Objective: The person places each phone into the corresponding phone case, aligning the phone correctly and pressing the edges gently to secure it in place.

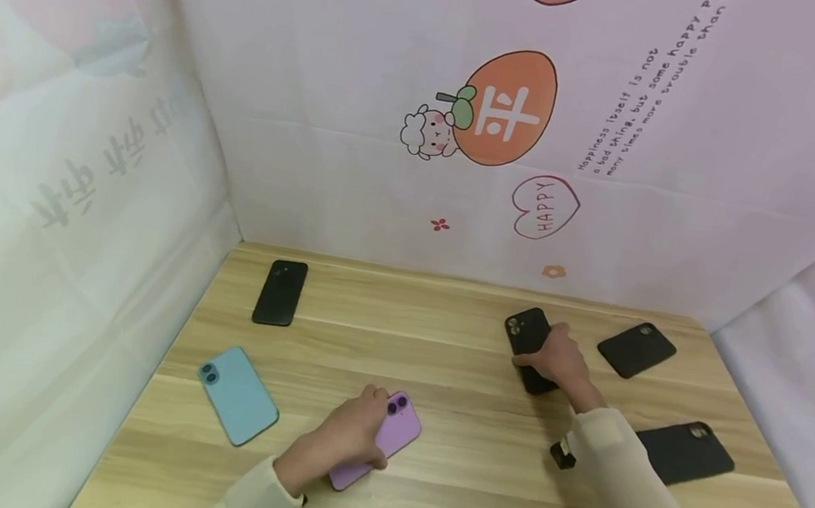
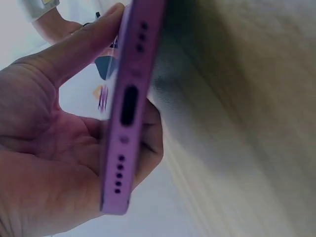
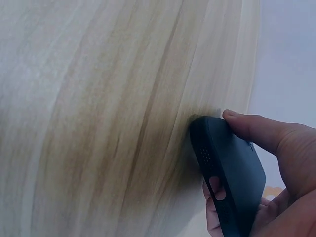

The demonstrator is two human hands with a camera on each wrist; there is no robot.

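My left hand (image 1: 351,430) grips a purple phone (image 1: 399,427) across its long edges, thumb on one side and fingers on the other. Its two camera lenses face up at the far end. In the left wrist view the phone's bottom edge (image 2: 129,106), with port and speaker holes, faces the camera. Farther back on the right, my right hand (image 1: 563,361) holds a black phone case (image 1: 529,328) by its sides. Through the port cutout of the case (image 3: 242,163) fingers show in the right wrist view, and its lower end is close over the wood.
A light blue phone (image 1: 240,396) lies left of my left hand, with a black phone (image 1: 280,294) behind it. Two more black cases lie at the right, one toward the back (image 1: 636,350) and a larger one (image 1: 686,455) partly behind my sleeve. Printed cloth walls (image 1: 347,188) enclose the table.
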